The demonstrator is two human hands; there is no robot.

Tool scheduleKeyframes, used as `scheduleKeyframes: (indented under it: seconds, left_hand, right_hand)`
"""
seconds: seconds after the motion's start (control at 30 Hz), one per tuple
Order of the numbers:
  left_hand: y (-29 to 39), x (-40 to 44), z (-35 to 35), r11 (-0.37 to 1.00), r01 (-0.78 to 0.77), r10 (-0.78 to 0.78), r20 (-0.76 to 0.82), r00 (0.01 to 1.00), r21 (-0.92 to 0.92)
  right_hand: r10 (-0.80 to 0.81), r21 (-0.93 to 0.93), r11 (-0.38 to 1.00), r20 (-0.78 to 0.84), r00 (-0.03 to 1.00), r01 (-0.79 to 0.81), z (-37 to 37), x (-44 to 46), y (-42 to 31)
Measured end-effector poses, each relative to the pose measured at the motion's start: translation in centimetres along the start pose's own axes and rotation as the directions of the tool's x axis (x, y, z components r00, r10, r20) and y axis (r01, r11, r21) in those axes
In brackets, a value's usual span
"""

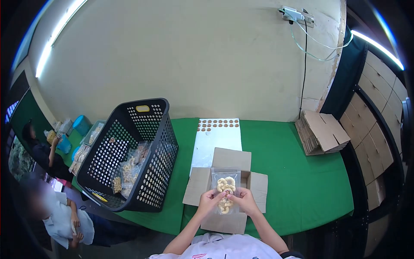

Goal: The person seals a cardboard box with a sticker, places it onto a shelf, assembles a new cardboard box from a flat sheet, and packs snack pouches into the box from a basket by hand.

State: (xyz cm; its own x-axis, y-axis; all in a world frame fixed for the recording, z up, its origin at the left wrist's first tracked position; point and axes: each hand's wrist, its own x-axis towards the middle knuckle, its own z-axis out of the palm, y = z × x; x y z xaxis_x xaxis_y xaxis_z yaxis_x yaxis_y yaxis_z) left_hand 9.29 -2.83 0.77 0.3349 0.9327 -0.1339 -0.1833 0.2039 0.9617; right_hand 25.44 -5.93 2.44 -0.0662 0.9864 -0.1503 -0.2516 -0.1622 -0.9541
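My left hand (208, 201) and my right hand (245, 201) hold a clear plastic bag of pale, curved snack pieces (226, 183) between them. The bag is upright, and both thumbs press on its front around a small round brown sticker (228, 194). Behind and below it stands a cardboard box (232, 159) with its flaps folded out. The bag and my hands hide most of the box's inside. Farther back lies a white sheet (215, 137) with rows of round brown stickers along its top.
A black perforated basket (161, 159) with several snack bags (129, 172) stands at left. Flattened cardboard boxes (321, 133) are stacked at the back right of the green tablecloth (302, 185). Two people (71, 220) are at the far left. A power strip (297, 16) hangs on the wall.
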Motion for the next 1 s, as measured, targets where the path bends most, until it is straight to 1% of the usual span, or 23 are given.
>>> scheduleKeyframes:
  seconds: [0.07, 0.13, 0.23, 0.27, 0.33, 0.37, 0.43, 0.53, 0.67, 0.73, 0.77, 0.83, 0.87, 0.93, 0.97, 1.0]
  left_hand:
    - [-0.4, 0.3, -0.1, 1.0, -0.023, 0.023, -0.035, 0.999, 0.009]
    - [-0.7, 0.5, -0.3, 0.999, -0.044, 0.046, -0.065, 0.997, 0.028]
    - [-1.0, 0.6, -0.4, 1.0, 0.023, -0.021, -0.091, 0.996, 0.022]
    - [-1.3, 0.7, -0.3, 1.0, 0.005, -0.005, -0.089, 0.996, -0.001]
    - [-1.7, 0.9, -0.2, 0.998, -0.032, 0.028, -0.085, 0.996, -0.046]
    - [-1.7, 0.8, 0.0, 0.999, -0.027, 0.025, -0.054, 0.998, -0.027]
    - [-0.9, 0.5, 0.4, 1.0, -0.022, 0.022, 0.007, 1.0, 0.013]
    - [-0.3, 0.2, 0.5, 1.0, 0.013, -0.013, 0.033, 0.999, 0.018]
    - [-0.7, 0.3, 0.7, 1.0, -0.002, 0.002, 0.011, 1.0, -0.026]
    - [-1.2, 0.4, 0.6, 0.997, -0.028, 0.03, 0.026, 0.999, -0.071]
    - [-1.3, 0.3, 0.6, 0.998, -0.01, 0.012, 0.028, 1.0, -0.068]
    - [-0.9, 0.1, 0.5, 0.998, 0.022, -0.02, 0.037, 0.999, -0.064]
    - [-1.0, 0.1, 0.4, 0.995, 0.035, -0.031, 0.043, 0.999, -0.092]
    - [-1.2, -0.2, 0.3, 0.987, 0.061, -0.054, 0.051, 0.997, -0.151]
    - [-1.3, -0.4, 0.4, 0.987, 0.07, -0.065, 0.045, 0.997, -0.144]
    - [-1.1, -0.7, 0.5, 0.988, 0.078, -0.074, 0.038, 0.997, -0.135]
  right_hand:
    - [-0.048, 0.008, 0.999, 0.015, 0.999, 0.048, -0.2, 0.6, 0.7]
    - [-0.056, -0.009, 0.998, 0.012, 0.998, 0.056, -0.2, 0.7, 0.6]
    - [-0.033, -0.016, 0.999, -0.002, 0.999, 0.033, -0.2, 0.7, 0.8]
    - [-0.02, -0.015, 1.0, -0.009, 1.0, 0.02, -0.2, 0.7, 0.9]
    - [0.018, 0.068, 0.998, -0.056, 0.998, -0.014, 0.1, 0.7, 0.9]
    - [0.037, 0.11, 0.994, -0.077, 0.996, -0.028, 0.1, 0.7, 0.9]
    - [0.008, 0.093, 0.996, -0.096, 0.995, 0.001, 0.1, 0.8, 1.0]
    - [-0.031, 0.054, 0.998, -0.133, 0.991, 0.038, 0.2, 1.1, 1.5]
    - [-0.087, 0.016, 0.996, -0.216, 0.973, 0.093, 0.4, 1.5, 2.8]
    - [-0.08, 0.029, 0.996, -0.249, 0.965, 0.09, 0.9, 1.3, 2.6]
    - [-0.076, 0.036, 0.995, -0.267, 0.961, 0.089, 1.0, 1.2, 2.5]
    - [-0.051, 0.098, 0.992, -0.245, 0.968, 0.077, 0.8, 1.5, 2.8]
    - [-0.039, 0.128, 0.989, -0.233, 0.972, 0.07, 0.6, 1.6, 2.9]
    - [-0.023, 0.057, 0.998, -0.176, 0.984, 0.034, -0.1, 1.8, 2.5]
    - [-0.007, 0.023, 1.0, -0.147, 0.989, 0.011, -0.3, 1.7, 2.4]
    - [0.01, 0.056, 0.998, -0.134, 0.991, -0.003, -0.2, 1.6, 2.3]
